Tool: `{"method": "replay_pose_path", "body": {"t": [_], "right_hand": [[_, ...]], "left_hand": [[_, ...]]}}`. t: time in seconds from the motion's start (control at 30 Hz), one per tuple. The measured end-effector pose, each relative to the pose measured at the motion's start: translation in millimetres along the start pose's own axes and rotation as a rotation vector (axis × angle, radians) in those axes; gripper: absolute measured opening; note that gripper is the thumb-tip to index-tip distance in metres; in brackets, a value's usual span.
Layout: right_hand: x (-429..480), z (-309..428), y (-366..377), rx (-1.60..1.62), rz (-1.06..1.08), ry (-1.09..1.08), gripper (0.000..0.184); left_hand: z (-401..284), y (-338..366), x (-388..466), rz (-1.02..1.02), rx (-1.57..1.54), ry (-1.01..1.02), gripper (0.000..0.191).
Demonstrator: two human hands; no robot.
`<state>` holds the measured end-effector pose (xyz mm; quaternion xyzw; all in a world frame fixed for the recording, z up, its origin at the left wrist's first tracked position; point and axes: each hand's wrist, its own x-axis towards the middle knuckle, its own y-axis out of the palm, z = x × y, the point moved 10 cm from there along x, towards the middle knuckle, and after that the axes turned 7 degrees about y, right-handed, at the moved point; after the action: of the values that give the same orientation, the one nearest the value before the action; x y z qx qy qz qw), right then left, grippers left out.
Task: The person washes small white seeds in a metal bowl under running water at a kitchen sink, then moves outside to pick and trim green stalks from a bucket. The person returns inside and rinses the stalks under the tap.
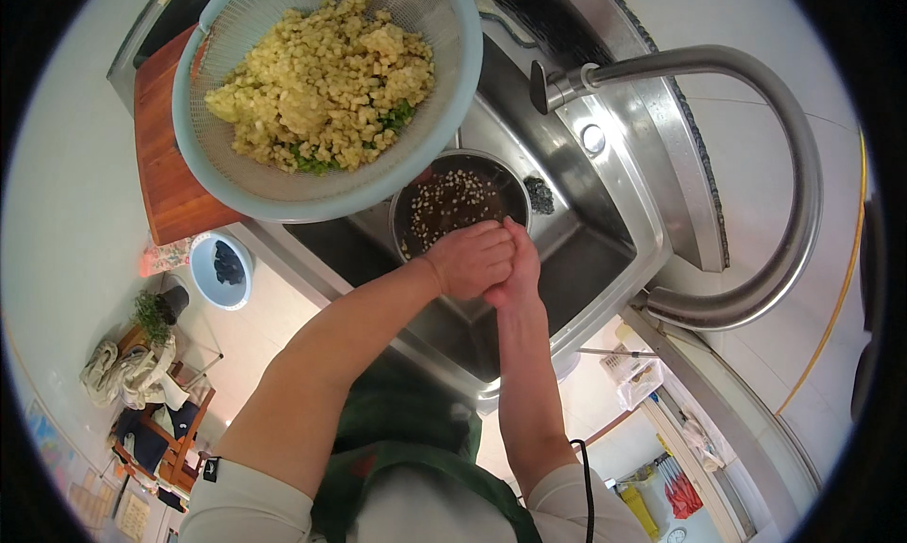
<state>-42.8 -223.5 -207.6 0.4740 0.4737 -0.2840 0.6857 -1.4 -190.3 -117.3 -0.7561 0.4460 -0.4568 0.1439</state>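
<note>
My left hand and my right hand are clasped together above the near rim of a round metal pot. Their fingers are closed over each other, and whatever may be between the palms is hidden. Brown liquid fills the pot, with many small pale diced pieces floating in it. The pot sits in a stainless steel sink. Beyond my left hand, a light blue plastic mesh colander holds a heap of pale yellowish diced food, with chopped greens showing at its lower edge.
A curved metal faucet arches at the right of the sink. A dark scouring pad lies beside the pot. Under the colander is a reddish-brown wooden board. A blue basin stands lower left, and a wooden chair with cloth stands behind.
</note>
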Motion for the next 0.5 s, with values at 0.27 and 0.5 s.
{"method": "replay_pose_path", "body": {"t": [0.27,0.5], "right_hand": [[1.2,-1.3,3.5,0.043,0.063,0.009,0.027],[2.9,1.7,-3.1,0.040,0.063,-0.012,0.027]], "left_hand": [[4.1,20.5,-7.2,0.120,0.015,-0.072,0.021],[-3.4,0.5,-1.8,-0.093,0.060,-0.002,0.017]]}}
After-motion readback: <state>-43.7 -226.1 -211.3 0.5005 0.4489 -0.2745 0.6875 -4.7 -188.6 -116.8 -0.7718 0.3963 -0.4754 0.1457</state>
